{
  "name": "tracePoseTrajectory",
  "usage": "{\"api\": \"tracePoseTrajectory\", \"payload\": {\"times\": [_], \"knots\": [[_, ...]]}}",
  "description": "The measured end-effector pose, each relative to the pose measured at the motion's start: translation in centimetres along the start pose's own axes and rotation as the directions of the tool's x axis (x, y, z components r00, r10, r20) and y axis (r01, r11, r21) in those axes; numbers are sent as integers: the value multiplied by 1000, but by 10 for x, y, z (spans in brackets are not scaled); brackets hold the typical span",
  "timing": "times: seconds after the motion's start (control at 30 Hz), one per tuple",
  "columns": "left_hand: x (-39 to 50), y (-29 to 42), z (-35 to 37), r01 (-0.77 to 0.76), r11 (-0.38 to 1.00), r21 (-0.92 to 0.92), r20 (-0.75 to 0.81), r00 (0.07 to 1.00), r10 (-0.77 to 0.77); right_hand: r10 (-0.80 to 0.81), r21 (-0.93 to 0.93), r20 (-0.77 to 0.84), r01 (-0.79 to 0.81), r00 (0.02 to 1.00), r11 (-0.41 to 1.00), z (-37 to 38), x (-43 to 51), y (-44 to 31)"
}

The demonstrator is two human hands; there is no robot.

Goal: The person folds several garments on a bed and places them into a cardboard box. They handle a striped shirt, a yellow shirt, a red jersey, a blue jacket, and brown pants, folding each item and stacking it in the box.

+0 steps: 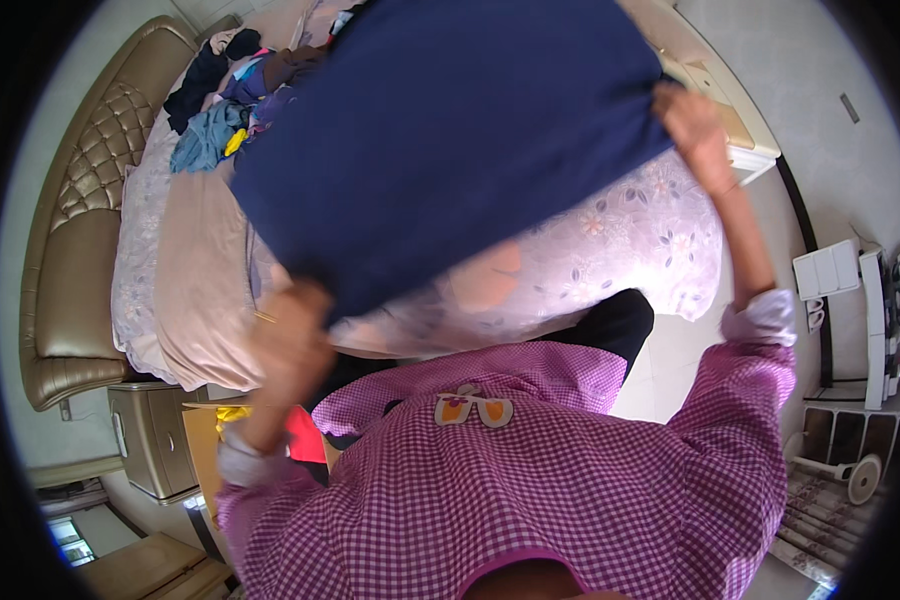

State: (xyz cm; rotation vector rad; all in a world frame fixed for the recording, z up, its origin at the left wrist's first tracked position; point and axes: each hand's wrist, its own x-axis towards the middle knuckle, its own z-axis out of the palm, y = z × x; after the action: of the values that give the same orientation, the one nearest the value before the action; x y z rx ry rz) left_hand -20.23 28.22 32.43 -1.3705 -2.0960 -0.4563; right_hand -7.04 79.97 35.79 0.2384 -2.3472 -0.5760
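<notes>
A large navy blue cloth (pixel 450 142), perhaps a garment, is stretched out above the bed between my two hands. My left hand (pixel 292 341), blurred by motion and wearing a ring, grips its near left corner. At the right, my right hand (pixel 691 131) grips another corner, also slightly blurred. The cloth hides much of the bed's far side. Under it shows a pale floral bedspread (pixel 607 240). Whether the cloth touches the bed cannot be seen.
A heap of clothes (pixel 210 135) lies by the tufted headboard (pixel 105 165). At my left are a nightstand (pixel 154 442) and a cardboard box (pixel 201 450) with coloured cloth inside. A wheeled white cart (pixel 862 476) stands at the right. A beige cabinet (pixel 735 124) is beyond the bed.
</notes>
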Motion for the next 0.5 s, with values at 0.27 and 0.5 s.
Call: {"api": "tracePoseTrajectory", "payload": {"times": [0.27, 0.5], "knots": [[-100, 99, 172, 167, 933, -317, 535, 844, 31, 156, 219, 305, -229, 939, 948, 117, -151, -109], [-122, 63, 126, 394, 801, -450, 449, 875, -178, 289, 360, 460, -474, 839, 803, 21, -50, -109]]}}
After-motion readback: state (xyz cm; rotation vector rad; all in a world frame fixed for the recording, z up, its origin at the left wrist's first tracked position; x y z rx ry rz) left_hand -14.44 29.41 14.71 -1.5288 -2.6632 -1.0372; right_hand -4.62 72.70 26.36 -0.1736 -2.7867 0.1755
